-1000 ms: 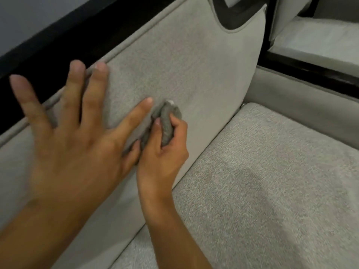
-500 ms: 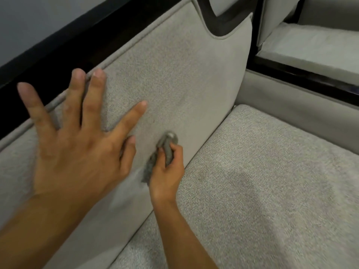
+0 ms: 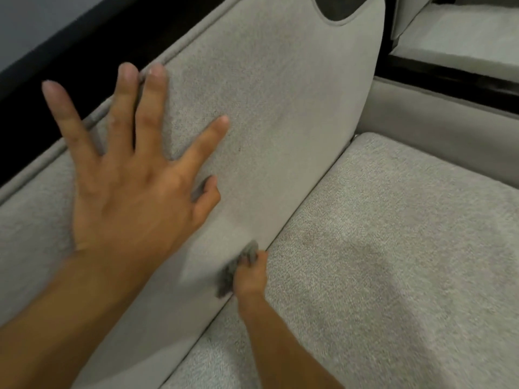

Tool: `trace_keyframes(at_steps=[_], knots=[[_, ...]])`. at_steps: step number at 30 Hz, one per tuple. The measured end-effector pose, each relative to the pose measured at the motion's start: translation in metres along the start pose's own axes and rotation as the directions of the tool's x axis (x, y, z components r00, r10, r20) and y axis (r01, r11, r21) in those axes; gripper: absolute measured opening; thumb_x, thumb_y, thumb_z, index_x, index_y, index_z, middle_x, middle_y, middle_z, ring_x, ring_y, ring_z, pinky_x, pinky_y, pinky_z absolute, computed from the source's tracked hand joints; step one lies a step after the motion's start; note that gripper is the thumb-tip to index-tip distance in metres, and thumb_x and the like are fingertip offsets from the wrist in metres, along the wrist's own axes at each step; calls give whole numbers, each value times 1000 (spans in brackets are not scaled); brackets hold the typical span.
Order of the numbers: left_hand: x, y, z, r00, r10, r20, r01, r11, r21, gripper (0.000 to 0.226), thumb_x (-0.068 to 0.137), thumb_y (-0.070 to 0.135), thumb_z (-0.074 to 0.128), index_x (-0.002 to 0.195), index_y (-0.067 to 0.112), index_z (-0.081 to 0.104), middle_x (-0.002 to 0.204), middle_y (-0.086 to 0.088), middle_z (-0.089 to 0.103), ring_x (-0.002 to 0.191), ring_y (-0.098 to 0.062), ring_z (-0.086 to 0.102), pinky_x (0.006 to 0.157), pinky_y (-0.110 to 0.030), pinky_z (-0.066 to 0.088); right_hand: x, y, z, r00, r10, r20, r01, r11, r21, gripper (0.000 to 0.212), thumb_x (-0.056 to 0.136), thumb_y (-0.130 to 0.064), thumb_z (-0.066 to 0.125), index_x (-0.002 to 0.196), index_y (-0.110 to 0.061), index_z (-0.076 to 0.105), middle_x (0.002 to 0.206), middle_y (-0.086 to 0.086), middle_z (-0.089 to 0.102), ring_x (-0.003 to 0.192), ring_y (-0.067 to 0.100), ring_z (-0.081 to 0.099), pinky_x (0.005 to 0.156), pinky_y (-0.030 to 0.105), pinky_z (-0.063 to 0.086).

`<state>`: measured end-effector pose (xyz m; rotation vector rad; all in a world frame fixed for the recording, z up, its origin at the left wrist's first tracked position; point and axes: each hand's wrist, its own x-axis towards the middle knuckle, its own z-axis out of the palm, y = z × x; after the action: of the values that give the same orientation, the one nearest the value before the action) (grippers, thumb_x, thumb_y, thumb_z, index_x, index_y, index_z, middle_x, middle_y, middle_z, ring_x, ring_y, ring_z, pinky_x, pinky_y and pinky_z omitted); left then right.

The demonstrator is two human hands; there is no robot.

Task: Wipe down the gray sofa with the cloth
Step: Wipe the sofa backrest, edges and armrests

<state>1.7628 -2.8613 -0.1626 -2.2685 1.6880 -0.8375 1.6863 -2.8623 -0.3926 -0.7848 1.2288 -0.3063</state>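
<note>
Against one sofa back cushion [image 3: 280, 108], two hands: left hand [image 3: 132, 189] splayed, right hand [image 3: 250, 276] gripping one cloth [image 3: 229, 276].

A flat blue-gray wall [image 3: 42, 21] is seen above and to the left of the left hand [image 3: 132, 192]. Below the wall, a black band [image 3: 92, 60] is run diagonally, just beyond that hand's fingertips. Well above and to the right of the right hand [image 3: 250, 276], a black rail [image 3: 449, 78] is seen, with a white cushioned surface [image 3: 463, 37] behind it. Lighting is soft and even.
</note>
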Motion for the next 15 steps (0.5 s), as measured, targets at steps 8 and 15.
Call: trace_keyframes(at_steps=[8,15], knots=[[-3,-1,7,1000,-16,1,16,1000,11,61,103,52,38,161,40,20,168,-26,9,156,-45,8,104,-81,27,14,8,20,955,-201,-219,244,951,192,23,105,-24,44,126,-27,50,111,4,66,95,23,66,84,48,58],[-2,0,7,1000,-7,4,7,999,49,68,102,56,43,162,43,14,169,-25,1,157,-43,2,112,-82,5,23,13,14,984,27,-178,-9,995,98,11,106,-18,41,115,-16,47,102,8,62,84,17,60,75,32,52]])
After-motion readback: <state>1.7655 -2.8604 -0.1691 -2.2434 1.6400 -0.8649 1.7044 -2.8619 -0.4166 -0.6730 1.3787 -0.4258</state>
